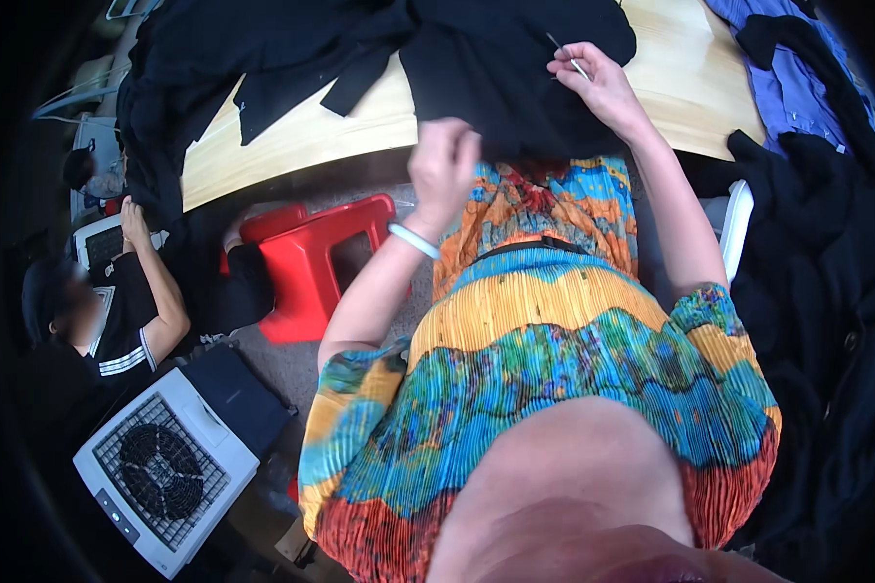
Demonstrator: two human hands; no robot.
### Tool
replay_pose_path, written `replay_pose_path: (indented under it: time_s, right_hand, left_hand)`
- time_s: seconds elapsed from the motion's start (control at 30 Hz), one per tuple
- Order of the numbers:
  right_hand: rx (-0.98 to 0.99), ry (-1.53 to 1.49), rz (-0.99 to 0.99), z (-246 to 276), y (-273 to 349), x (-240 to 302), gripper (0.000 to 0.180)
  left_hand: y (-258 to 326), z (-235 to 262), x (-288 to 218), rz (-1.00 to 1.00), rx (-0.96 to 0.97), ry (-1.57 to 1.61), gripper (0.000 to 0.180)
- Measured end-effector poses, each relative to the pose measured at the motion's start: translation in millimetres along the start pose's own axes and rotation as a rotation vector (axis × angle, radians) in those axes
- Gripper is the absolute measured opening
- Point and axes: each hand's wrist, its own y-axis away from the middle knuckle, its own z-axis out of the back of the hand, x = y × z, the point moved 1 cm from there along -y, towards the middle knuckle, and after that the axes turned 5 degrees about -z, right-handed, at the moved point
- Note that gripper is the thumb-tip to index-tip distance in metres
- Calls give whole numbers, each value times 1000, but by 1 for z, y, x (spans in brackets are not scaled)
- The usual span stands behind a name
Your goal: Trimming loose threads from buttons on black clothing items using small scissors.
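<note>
Packages, labels, signs: none are seen. Screens: one possible item, a pale-framed device (100, 243) with a dark, slanted rectangular face, is found at nine o'clock beside a seated person's raised hand; whether it is lit cannot be told.

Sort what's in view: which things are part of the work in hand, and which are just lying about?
In hand:
- black garment, gripped by left hand
- thin metal tool, pinched in right hand

Lying about:
- red stool
- white fan unit
- blue clothes
</note>
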Motion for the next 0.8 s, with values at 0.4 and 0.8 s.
replay_pose_path:
  time_s: [0.4, 0.8]
  right_hand:
    - [-134, -139, -55, 12, -3, 3, 20]
    - [-334, -238, 200, 45, 19, 45, 18]
  left_hand:
    - [-13, -51, -15, -451, 292, -312, 26]
    - [-160, -18, -4, 539, 312, 1095, 17]
